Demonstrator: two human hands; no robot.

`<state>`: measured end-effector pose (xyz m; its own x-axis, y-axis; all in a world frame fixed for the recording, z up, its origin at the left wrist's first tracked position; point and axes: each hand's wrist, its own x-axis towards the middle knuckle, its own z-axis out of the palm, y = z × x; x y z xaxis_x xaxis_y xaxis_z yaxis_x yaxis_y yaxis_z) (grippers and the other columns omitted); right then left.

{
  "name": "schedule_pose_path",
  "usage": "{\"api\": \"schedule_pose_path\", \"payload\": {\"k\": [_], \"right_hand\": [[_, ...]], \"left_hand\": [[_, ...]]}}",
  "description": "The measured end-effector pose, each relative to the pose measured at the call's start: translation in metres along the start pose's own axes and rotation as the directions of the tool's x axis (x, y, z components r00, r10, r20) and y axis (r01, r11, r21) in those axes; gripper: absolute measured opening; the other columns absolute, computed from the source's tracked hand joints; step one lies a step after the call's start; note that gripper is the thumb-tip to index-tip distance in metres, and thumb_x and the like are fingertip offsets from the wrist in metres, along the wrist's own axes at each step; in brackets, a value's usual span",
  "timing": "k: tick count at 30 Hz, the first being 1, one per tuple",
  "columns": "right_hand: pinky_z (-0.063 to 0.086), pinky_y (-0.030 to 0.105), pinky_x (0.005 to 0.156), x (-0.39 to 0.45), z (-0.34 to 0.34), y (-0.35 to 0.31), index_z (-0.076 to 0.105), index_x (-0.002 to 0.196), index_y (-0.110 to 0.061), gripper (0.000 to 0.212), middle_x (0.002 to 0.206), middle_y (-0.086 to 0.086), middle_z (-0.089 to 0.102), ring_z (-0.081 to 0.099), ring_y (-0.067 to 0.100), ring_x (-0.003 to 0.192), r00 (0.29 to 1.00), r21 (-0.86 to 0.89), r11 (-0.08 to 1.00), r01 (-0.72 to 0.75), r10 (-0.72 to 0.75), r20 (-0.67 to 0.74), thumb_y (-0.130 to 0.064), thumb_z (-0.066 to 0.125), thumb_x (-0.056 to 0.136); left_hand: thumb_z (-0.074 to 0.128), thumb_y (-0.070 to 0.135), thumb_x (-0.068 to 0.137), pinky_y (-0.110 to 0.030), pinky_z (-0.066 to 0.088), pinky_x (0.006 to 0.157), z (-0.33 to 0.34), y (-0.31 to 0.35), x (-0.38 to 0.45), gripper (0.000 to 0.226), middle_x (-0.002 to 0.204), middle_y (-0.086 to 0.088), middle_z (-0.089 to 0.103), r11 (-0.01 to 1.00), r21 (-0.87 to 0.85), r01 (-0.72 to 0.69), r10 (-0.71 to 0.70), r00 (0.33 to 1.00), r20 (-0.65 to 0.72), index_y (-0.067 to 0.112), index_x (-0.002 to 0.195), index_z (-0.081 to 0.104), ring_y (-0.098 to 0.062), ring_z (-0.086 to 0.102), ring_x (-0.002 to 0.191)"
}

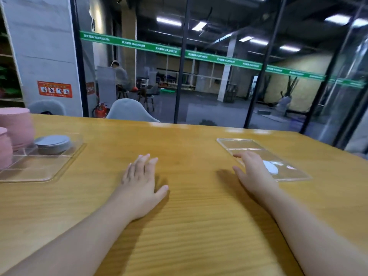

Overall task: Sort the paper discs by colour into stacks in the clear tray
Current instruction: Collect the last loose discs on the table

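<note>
Looking down from the head camera, both bare forearms stretch across a yellow wooden table (189, 216). The left hand (141, 182) lies flat near the centre, palm down, fingers straight and close together, thumb spread out toward 3 o'clock; it holds nothing. The right hand (252, 172) reaches toward 1 o'clock, fingers loosely extended and slightly spread, their tips at the near-left edge of a flat clear tray (249, 145). Whether they touch the tray cannot be told. Just beside that hand, at its 3 o'clock, a single pale disc (271, 167) lies inside the tray, partly hidden by the hand and not pinched by any finger.

At 9 o'clock from the left hand, well apart from its fingers, sits a second clear tray (65, 166) with divided compartments. A low stack of grey discs (53, 143) occupies its far right compartment, and two taller stacks of pink discs (17, 126) stand at its left, cut off by the frame edge.
</note>
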<state>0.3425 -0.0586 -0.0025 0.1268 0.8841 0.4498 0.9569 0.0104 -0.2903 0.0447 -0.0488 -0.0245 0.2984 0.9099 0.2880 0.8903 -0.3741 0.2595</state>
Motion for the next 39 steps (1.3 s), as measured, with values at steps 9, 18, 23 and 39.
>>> {"api": "schedule_pose_path", "payload": {"k": [9,18,23,39], "right_hand": [[0.020,0.039,0.113,0.011,0.004,0.055,0.037,0.142,-0.023,0.062,0.150,0.006,0.031,0.016,0.023,0.141,0.936,-0.062,0.936,-0.346,0.340,-0.090,-0.046,0.057,0.088],[0.034,0.041,0.105,0.022,0.002,0.065,0.045,0.133,-0.028,0.049,0.141,0.005,0.044,0.039,0.030,0.128,0.850,0.024,0.851,-0.524,0.521,0.082,-0.050,0.042,0.090],[0.045,0.037,0.085,0.031,-0.014,0.062,0.043,0.127,-0.027,0.048,0.113,0.006,0.054,0.046,0.029,0.115,0.807,-0.017,0.829,-0.559,0.549,0.219,-0.050,0.053,0.086],[0.044,0.035,0.079,0.032,-0.012,0.061,0.044,0.125,-0.010,0.058,0.117,0.011,0.059,0.054,0.030,0.106,0.861,-0.102,0.859,-0.501,0.507,0.037,-0.043,0.064,0.082]], "left_hand": [[0.040,0.046,0.094,-0.029,0.020,0.113,-0.004,0.008,-0.002,0.051,0.147,0.012,0.014,0.991,-0.100,-0.088,0.088,0.996,-0.001,0.029,0.140,0.026,-0.007,0.009,0.139],[0.041,0.044,0.095,-0.027,0.029,0.108,-0.007,0.009,-0.003,0.049,0.143,0.013,0.028,0.989,-0.131,-0.074,0.075,0.997,0.006,0.029,0.140,0.028,-0.007,0.020,0.136],[0.041,0.043,0.095,-0.027,0.028,0.109,-0.008,0.009,-0.003,0.049,0.144,0.012,0.028,0.990,-0.136,-0.048,0.051,0.998,0.023,0.029,0.140,0.026,-0.008,0.023,0.136],[0.041,0.044,0.095,-0.029,0.031,0.108,-0.008,0.009,-0.002,0.052,0.144,0.012,0.028,0.988,-0.152,-0.022,0.025,0.999,0.020,0.030,0.141,0.022,-0.008,0.026,0.136]]}}
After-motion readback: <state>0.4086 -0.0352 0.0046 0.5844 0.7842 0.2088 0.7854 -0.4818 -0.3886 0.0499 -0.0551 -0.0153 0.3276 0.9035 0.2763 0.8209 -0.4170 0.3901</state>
